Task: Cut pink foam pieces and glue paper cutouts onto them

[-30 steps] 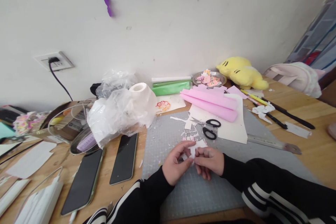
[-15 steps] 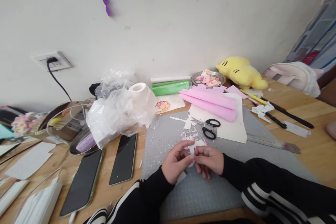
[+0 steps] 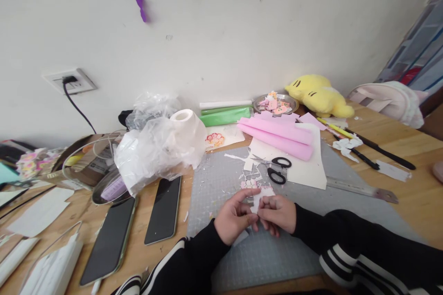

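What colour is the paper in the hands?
The paper is white, seen best in the head view.

The paper (image 3: 256, 202) in the right hand (image 3: 281, 213) looks matt. Beyond that hand, the scissors (image 3: 273, 162) have smooth plastic handles; to its right lies a dull metal ruler (image 3: 362, 188).

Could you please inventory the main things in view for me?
Small paper piece: 1, white, front centre
Gridded cutting mat: 1, grey, front centre
Metal scissors: 1, black handles, on table's middle
Rolled sheet: 1, pink, behind scissors
Flat ruler: 1, silver, right side
Round metal dish: 1, silver, back
Plush toy: at least 1, yellow, back right
Flat phones: 2, black, left of mat
Plastic bag: at least 1, clear, left
Wall socket: 1, white, left
Paper scraps: many, mostly white, on mat
Left hand: 1, black sleeve, over mat
Right hand: 1, black sleeve, over mat
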Available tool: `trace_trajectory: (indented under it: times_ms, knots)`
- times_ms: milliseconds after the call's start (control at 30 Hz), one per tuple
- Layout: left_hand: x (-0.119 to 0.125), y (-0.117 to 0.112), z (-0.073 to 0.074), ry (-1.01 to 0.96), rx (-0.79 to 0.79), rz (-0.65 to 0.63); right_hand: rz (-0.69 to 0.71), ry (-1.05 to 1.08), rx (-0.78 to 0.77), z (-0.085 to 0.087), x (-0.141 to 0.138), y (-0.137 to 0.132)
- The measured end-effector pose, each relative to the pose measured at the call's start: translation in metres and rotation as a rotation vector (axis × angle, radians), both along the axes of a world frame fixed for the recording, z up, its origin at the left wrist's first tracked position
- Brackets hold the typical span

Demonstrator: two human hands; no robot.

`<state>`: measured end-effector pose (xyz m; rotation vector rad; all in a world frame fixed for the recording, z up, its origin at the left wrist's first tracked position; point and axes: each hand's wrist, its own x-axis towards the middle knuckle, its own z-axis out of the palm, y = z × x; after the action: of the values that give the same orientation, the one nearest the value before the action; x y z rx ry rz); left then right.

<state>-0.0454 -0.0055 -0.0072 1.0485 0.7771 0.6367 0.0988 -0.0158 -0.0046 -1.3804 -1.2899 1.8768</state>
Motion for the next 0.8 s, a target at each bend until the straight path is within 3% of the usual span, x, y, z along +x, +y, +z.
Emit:
trace_trajectory:
  times_ms: [167, 400, 800]
  knots:
    - [-0.0019, -0.0009, -0.0006, 0.010, 0.045, -0.007, -0.011, -0.053, -0.006, -0.0018, -0.0001, -0.0009]
    - [-0.0025, 0.0005, 0.0012, 0.035, 0.105, 0.066, -0.016, 0.045, -0.110, 0.0011, 0.0005, 0.0040]
    - [-0.0018, 0.0013, 0.0027, 0.027, 0.161, 0.144, -0.086, 0.140, -0.091, 0.0014, 0.0022, 0.0053]
